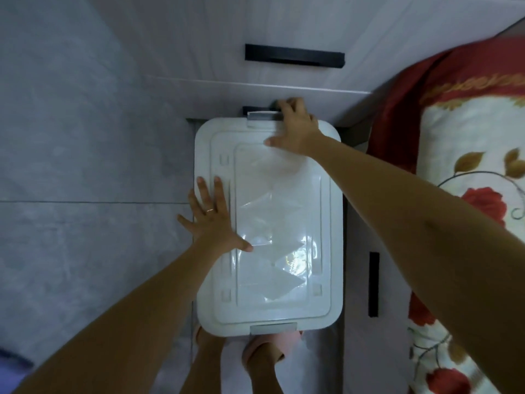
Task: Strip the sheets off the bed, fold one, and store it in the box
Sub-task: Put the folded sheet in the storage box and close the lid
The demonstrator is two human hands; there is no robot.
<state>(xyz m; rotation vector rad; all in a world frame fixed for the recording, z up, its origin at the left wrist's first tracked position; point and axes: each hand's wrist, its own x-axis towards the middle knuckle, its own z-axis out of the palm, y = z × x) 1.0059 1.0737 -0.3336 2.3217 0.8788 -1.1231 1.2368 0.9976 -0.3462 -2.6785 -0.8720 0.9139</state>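
Observation:
A white plastic storage box [324,308] stands on the floor in front of me with its lid on. Grey latches sit at its far end [262,116] and near end [273,328]. My left hand [211,216] lies flat with spread fingers on the lid's left side. My right hand [295,129] rests on the lid's far edge, its fingers curled over the far grey latch. A bed [468,172] with a red and cream flowered cover lies at the right. The inside of the box is hidden by the lid.
A pale cabinet with black handles [294,56] stands just beyond the box. A bed base panel with a black handle [373,284] runs along the box's right side. Grey tiled floor [85,166] spreads to the left. My feet in pink slippers [264,351] are at the box's near end.

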